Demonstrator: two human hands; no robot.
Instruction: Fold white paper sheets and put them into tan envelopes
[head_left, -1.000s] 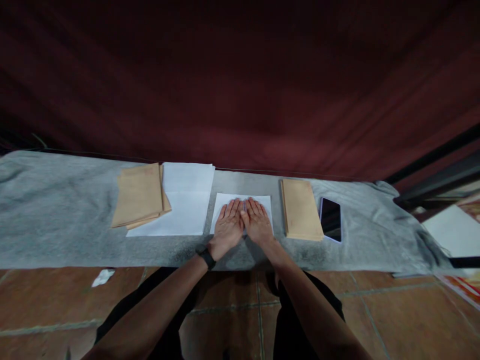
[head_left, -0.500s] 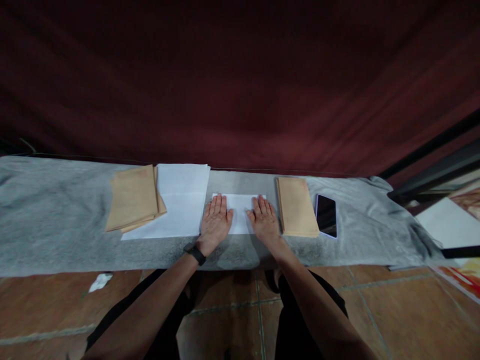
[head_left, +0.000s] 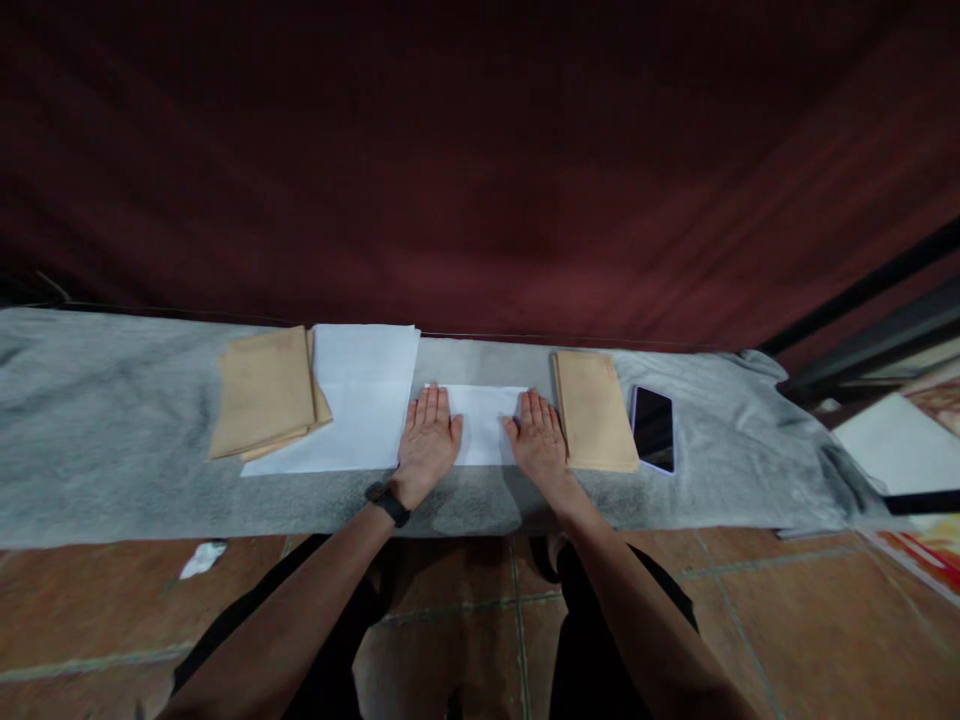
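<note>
A folded-looking strip of white paper [head_left: 482, 425] lies flat on the grey cloth in front of me. My left hand [head_left: 429, 445] rests flat on its left end, fingers stretched out and pointing away from me. Over the right end lies my right hand [head_left: 537, 435], also flat, with its thumb held apart. Both hands cover the paper's ends. Left of my left hand are larger white sheets [head_left: 364, 400], partly under brown envelopes [head_left: 266, 392]. Close to the right of my right hand sits a neat stack of brown envelopes [head_left: 596, 412].
The grey cloth [head_left: 112, 430] covers a long, narrow surface. A phone [head_left: 653, 430] with a purple edge lies right of the envelope stack. Behind hangs a dark red curtain [head_left: 480, 200]. On the tiled floor [head_left: 442, 650] lies a crumpled white scrap [head_left: 202, 559].
My right hand has slid slightly to the right along the paper, so more of the white shows between my hands. My left hand has barely shifted, staying at the left end.
</note>
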